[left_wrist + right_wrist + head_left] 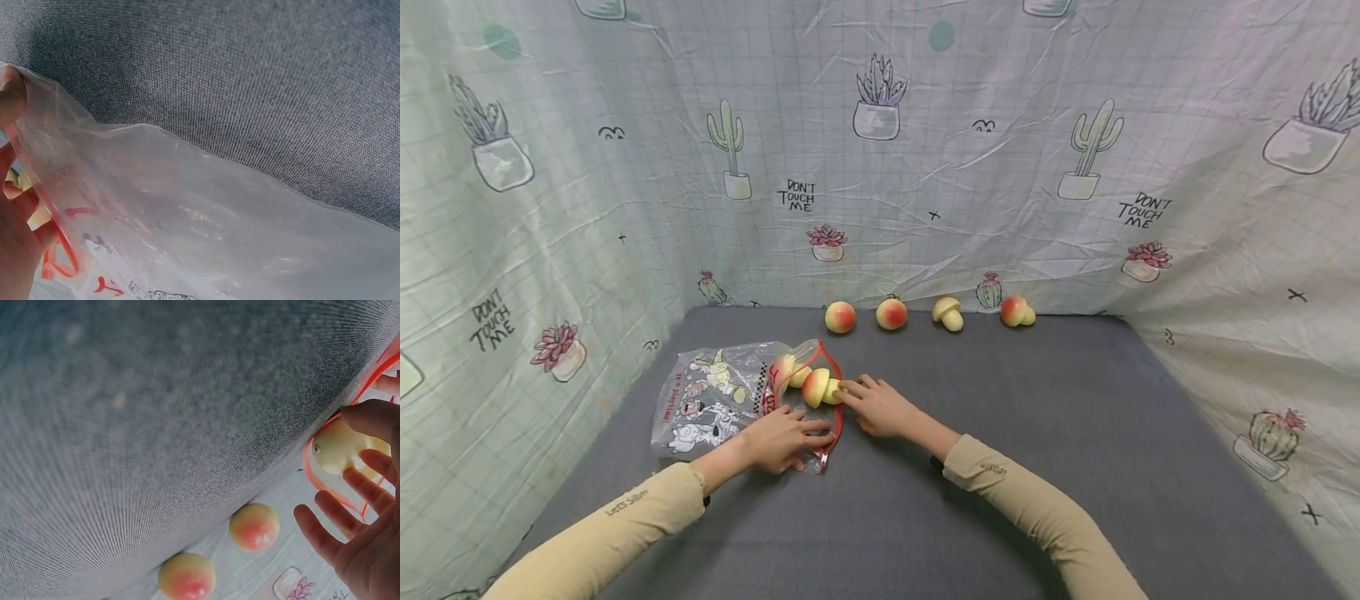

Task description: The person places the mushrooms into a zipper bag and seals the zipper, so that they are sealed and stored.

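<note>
A clear plastic zip bag (681, 408) printed with cartoon animals lies on the grey table, its red-edged mouth toward the right. My left hand (781, 437) grips the near side of that mouth; in the left wrist view the thumb (11, 97) bears on the bag's edge. At the mouth, my right hand (880, 407) pinches a toy mushroom (815, 388) by its pale stem, between thumb and fingers. The right wrist view shows the stem end of this mushroom (334, 447) inside the red rim. Behind it, another mushroom (795, 375) is partly hidden by the bag's plastic.
Several more red-and-yellow toy mushrooms stand in a row along the table's back edge: a leftmost one (840, 317), a second (891, 314), one tipped over (948, 314) and a rightmost one (1017, 311). A cactus-print curtain (940, 167) encloses the table (1037, 400) at back and sides.
</note>
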`<state>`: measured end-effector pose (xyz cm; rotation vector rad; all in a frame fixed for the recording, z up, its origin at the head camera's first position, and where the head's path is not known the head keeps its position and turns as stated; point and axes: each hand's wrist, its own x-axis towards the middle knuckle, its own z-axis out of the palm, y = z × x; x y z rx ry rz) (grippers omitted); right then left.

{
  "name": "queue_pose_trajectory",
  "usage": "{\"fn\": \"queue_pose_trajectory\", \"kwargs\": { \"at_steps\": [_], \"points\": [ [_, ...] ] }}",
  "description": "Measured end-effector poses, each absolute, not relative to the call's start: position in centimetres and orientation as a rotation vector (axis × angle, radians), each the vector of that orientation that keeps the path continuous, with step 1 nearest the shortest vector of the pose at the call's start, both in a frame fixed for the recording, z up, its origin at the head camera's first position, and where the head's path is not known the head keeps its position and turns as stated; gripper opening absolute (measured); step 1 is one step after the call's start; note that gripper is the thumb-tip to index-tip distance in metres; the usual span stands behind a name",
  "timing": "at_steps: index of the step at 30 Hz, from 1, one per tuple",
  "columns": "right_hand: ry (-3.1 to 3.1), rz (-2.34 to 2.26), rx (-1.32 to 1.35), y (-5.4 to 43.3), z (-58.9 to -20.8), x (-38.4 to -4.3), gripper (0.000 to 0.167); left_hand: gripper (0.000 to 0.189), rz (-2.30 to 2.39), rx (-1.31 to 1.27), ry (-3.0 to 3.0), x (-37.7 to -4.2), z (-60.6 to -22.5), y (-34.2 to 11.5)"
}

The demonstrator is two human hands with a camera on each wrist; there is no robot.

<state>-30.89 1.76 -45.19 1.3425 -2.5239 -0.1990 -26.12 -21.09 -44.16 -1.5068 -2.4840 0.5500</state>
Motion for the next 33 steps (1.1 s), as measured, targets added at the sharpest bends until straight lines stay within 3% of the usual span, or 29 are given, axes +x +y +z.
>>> {"fn": "queue_pose_trajectory", "kwargs": {
  "at_steps": [33],
  "points": [
    [-2.576,-0.228,1.285,0.3,-45.3,-31.3,0.053,0.063,0.609,-1.487,-2.516,-26.1,-44.0,-20.9]
  ]
}}
